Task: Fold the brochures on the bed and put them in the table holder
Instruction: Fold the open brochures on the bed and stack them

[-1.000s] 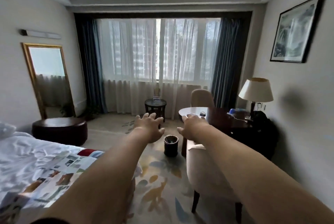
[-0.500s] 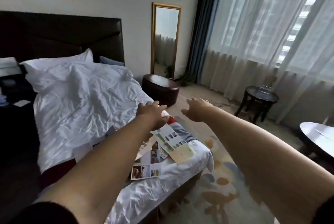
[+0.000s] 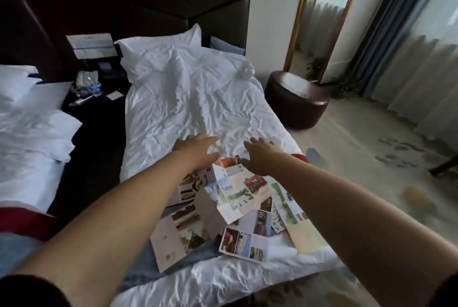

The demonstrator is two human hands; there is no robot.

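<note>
While a cluttered nightstand (image 3: 94, 91) stands just left of the bed (image 3: 186, 98), the left hand (image 3: 198, 150) reaches over the bed's rumpled white cover, fingers straight and holding nothing. Unfolded brochures (image 3: 235, 197) lie in a loose overlapping heap at the bed's foot end. Over the heap's far edge the right hand (image 3: 260, 158) hovers, fingers spread, empty. Right of the bed sits a round dark ottoman (image 3: 295, 101).

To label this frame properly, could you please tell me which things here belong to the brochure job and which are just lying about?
Job in hand: brochures, bed, left hand, right hand.
Lying about: pillow, round stool, mirror, bedside clutter.
</note>
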